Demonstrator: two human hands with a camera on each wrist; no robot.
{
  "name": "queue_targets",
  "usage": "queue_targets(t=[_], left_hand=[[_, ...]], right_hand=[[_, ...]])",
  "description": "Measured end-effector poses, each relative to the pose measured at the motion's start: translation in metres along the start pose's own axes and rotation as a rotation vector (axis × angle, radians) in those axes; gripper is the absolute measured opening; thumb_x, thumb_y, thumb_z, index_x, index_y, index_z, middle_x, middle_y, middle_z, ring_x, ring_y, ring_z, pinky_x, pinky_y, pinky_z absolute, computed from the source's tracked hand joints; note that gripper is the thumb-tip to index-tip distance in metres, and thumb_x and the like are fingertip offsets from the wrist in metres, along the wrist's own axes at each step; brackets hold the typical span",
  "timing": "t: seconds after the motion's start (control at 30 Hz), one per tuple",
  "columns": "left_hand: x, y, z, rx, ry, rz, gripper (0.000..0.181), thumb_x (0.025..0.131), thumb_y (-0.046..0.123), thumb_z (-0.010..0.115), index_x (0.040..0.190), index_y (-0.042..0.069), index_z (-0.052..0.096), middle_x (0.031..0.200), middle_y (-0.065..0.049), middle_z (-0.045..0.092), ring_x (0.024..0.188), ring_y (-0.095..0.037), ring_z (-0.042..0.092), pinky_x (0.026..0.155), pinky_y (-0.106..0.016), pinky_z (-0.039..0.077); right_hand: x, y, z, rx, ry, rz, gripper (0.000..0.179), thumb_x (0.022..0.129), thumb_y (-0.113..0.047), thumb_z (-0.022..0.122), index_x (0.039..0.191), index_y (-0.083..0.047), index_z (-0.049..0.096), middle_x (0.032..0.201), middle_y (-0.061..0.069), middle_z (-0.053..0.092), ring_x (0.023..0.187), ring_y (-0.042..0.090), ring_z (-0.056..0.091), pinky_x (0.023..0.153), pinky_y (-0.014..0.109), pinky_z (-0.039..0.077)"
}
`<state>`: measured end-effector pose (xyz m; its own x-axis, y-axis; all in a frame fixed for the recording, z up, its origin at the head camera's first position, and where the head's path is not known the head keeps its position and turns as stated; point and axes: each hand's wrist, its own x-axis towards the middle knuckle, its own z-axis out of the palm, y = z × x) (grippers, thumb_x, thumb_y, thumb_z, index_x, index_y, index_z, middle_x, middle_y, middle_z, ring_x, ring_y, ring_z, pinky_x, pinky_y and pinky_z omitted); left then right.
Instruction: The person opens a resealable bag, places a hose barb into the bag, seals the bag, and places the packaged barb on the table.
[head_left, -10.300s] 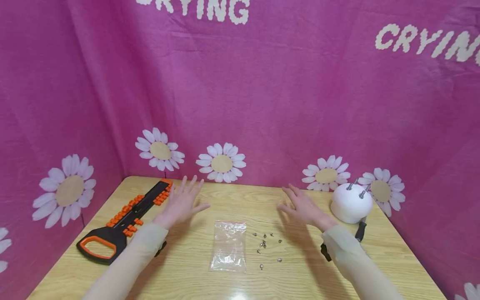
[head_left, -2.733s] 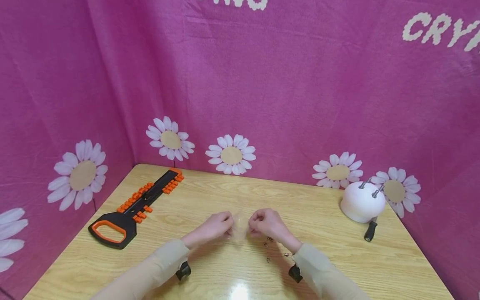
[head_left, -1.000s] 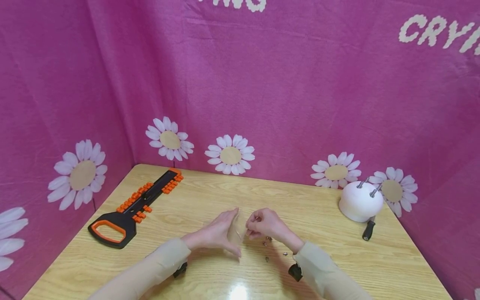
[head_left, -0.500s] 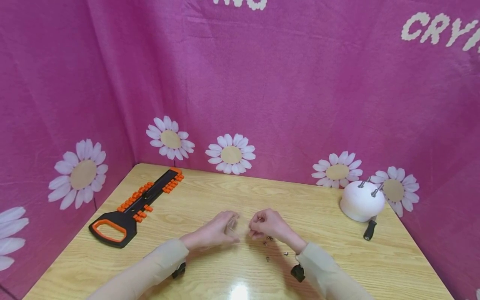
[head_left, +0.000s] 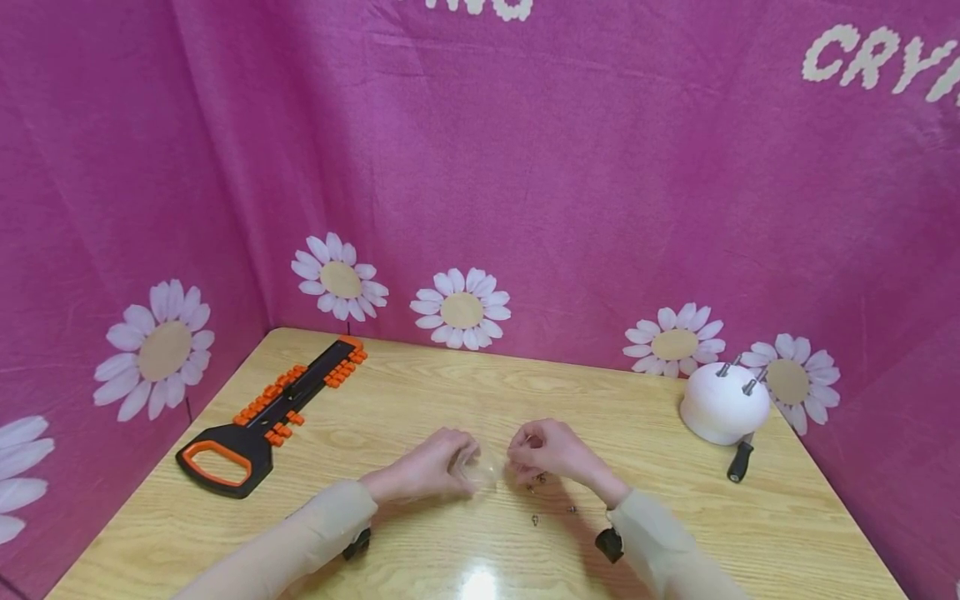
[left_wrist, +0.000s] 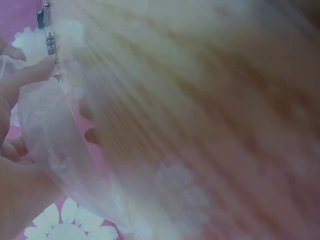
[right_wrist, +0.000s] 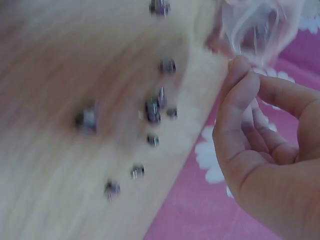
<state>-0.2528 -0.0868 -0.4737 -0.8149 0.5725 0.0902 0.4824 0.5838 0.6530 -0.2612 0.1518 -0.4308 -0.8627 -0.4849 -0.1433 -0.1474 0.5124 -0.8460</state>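
Observation:
In the head view, my left hand (head_left: pixel 431 467) holds a clear plastic zip bag (head_left: pixel 482 471), its film spread out toward the right. Up close, the left wrist view has the bag (left_wrist: pixel 50 132) between the curved fingers and thumb. Just right of the bag is my right hand (head_left: pixel 551 454), fingers curled. Its thumb and index fingertips (right_wrist: pixel 250 80) meet right by the bag's edge in the right wrist view; whether they pinch the film is unclear. Several small metal screws (right_wrist: pixel 152 110) lie scattered on the table below and around the right hand.
At the left lies a black and orange tool rack (head_left: pixel 292 400) with a loop handle. A white dome-shaped holder (head_left: pixel 723 408) with metal shafts sticking up stands at the right, a black-handled screwdriver (head_left: pixel 739 458) beside it. Pink cloth (head_left: pixel 525 208) hangs behind the wooden table (head_left: pixel 420 550).
The bag was flat on the table in the oldest frame and is now in my left hand. Over the last second my left hand's spread has narrowed; my right hand has shifted slightly right.

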Motion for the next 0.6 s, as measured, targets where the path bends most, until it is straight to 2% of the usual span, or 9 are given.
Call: queue_targets(t=[0.1,0.3,0.4,0.5,0.6], left_hand=[[-0.001,0.000,0.001,0.013,0.018,0.008,0.038,0.070,0.018,0.088,0.083,0.009,0.053,0.093,-0.001,0.062,0.088,-0.010,0.046,0.080,-0.024,0.040],[-0.001,-0.002,0.001,0.042,0.032,-0.002,0.036,0.072,0.019,0.088,0.094,0.007,0.061,0.096,-0.001,0.061,0.094,-0.014,0.047,0.083,-0.027,0.041],[-0.001,-0.003,0.001,0.049,0.032,-0.007,0.038,0.073,0.019,0.087,0.098,0.007,0.062,0.097,-0.001,0.061,0.096,-0.015,0.048,0.082,-0.028,0.042],[-0.001,-0.002,0.001,0.048,0.029,-0.007,0.038,0.073,0.019,0.087,0.099,0.007,0.062,0.097,-0.001,0.061,0.097,-0.015,0.049,0.082,-0.028,0.042],[-0.002,-0.001,0.000,0.054,0.032,-0.001,0.040,0.072,0.019,0.087,0.100,0.006,0.062,0.100,-0.003,0.062,0.098,-0.016,0.050,0.084,-0.029,0.043]], right_hand=[[-0.001,0.005,-0.014,-0.070,0.054,-0.046,0.013,0.094,-0.010,0.064,0.096,0.003,0.066,0.086,0.022,0.072,0.073,0.031,0.073,0.067,0.038,0.060],[-0.006,0.023,-0.041,-0.249,0.127,-0.128,0.010,0.090,-0.010,0.068,0.095,-0.001,0.068,0.087,0.012,0.071,0.076,0.016,0.066,0.068,0.025,0.053],[-0.011,0.034,-0.053,-0.335,0.124,-0.172,0.008,0.089,-0.009,0.069,0.092,-0.002,0.068,0.087,0.009,0.071,0.078,0.008,0.062,0.070,0.021,0.051],[-0.017,0.045,-0.060,-0.363,0.096,-0.188,0.006,0.087,-0.006,0.071,0.090,-0.001,0.069,0.085,0.009,0.072,0.075,0.004,0.061,0.068,0.020,0.051],[-0.022,0.054,-0.064,-0.369,0.063,-0.160,0.005,0.085,-0.004,0.072,0.089,-0.002,0.069,0.083,0.007,0.071,0.072,0.001,0.057,0.066,0.018,0.048]])
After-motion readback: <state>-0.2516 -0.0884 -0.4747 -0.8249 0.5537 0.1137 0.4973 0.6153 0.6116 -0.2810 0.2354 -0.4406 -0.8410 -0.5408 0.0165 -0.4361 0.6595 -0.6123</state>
